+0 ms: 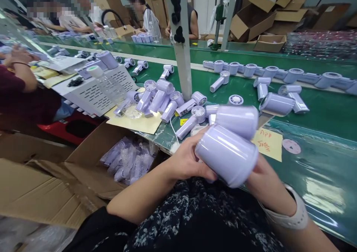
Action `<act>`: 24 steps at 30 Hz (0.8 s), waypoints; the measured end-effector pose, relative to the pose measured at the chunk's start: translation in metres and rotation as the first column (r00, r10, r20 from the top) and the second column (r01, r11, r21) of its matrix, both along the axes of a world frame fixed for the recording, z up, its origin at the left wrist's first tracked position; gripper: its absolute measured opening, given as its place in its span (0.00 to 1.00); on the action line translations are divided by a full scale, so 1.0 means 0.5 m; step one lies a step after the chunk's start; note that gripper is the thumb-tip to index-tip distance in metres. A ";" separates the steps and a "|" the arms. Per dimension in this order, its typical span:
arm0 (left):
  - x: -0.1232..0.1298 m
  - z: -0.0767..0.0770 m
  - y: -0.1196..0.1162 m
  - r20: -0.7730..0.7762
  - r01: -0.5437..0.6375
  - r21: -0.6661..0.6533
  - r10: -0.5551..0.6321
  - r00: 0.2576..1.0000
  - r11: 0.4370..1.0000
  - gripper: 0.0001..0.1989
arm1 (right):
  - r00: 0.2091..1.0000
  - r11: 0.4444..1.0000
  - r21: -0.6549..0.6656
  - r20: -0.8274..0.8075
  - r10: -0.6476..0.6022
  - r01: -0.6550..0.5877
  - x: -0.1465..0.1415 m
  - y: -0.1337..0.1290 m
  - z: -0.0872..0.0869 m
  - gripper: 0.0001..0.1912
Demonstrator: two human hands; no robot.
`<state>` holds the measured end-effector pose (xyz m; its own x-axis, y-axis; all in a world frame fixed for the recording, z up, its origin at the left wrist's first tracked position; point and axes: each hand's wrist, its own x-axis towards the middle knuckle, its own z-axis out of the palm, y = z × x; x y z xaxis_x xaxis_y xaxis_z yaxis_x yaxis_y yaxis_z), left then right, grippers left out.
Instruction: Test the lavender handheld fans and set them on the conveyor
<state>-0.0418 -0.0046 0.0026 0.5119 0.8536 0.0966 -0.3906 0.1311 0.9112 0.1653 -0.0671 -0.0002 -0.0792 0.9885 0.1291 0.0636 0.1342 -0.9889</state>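
Note:
Close in front of me are two glossy lavender handheld fans, the nearer fan [227,155] tilted and overlapping the farther fan [237,118]. My left hand [188,159] is closed round the left side of the nearer fan, thumb along its underside. My right hand [259,172] is behind the fans on the right; its fingers are mostly hidden, so which fan it touches I cannot tell. Just beyond, on the bench edge, lies a pile of similar lavender handheld fans [164,88]. Another fan [277,104] rests to the right, above a yellow note [267,144] with red writing.
A green conveyor [320,107] runs across, with a row of fans [270,72] along it. A metal post [181,58] rises from the bench. At lower left, an open carton [92,151] holds bubble-wrapped items [131,159]. A perforated metal box [97,90] and co-workers are at left.

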 end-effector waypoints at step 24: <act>0.045 -0.026 -0.020 0.019 0.237 0.021 -0.238 0.971 0.971 0.18 | 0.895 0.960 -0.274 -0.441 -0.064 -0.066 0.017 -0.031 -0.017 0.20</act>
<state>-0.0193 -0.0148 -0.0102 0.6974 0.7058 0.1245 -0.3700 0.2058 0.9060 0.1736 -0.0824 -0.0087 -0.0791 0.9889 -0.1254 -0.3883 -0.1464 -0.9098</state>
